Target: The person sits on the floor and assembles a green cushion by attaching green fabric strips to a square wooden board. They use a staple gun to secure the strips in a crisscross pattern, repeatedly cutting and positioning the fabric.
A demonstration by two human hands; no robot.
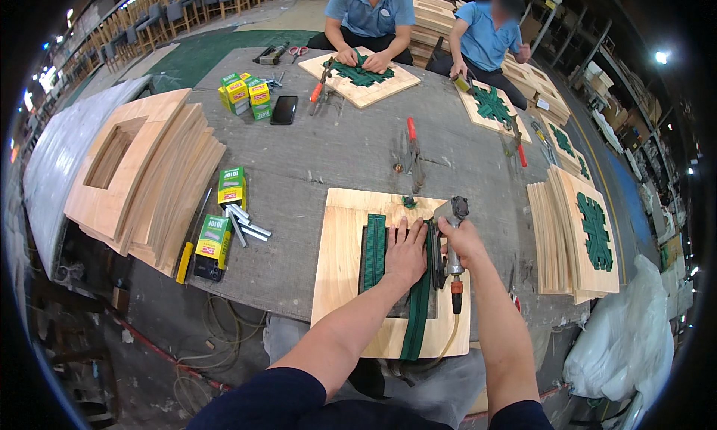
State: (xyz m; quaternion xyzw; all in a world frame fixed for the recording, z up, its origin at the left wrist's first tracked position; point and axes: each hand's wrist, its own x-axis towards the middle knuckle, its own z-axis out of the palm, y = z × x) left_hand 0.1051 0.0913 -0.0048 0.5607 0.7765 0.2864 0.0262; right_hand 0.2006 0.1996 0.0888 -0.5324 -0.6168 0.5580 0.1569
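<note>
A pale wooden board (337, 280) with a rectangular opening lies in front of me at the table's near edge. One green webbing strap (376, 236) runs along the left side of the opening. A second green strap (416, 329) hangs over the board's near edge. My left hand (405, 257) lies with fingers stretched between the two straps, pressing down. My right hand (466, 242) is closed around an air staple gun (455, 264), whose nose is beside the second strap, close to my left fingertips. Whether the nose touches the strap is hidden.
Pincers with a red handle (411, 131) lie beyond the board. Stacked wooden boards stand left (160, 183) and right (560, 236). Staple boxes (215, 236), loose staple strips (250, 224) and a phone (284, 110) lie on the left. Two co-workers (370, 15) sit opposite with webbed boards.
</note>
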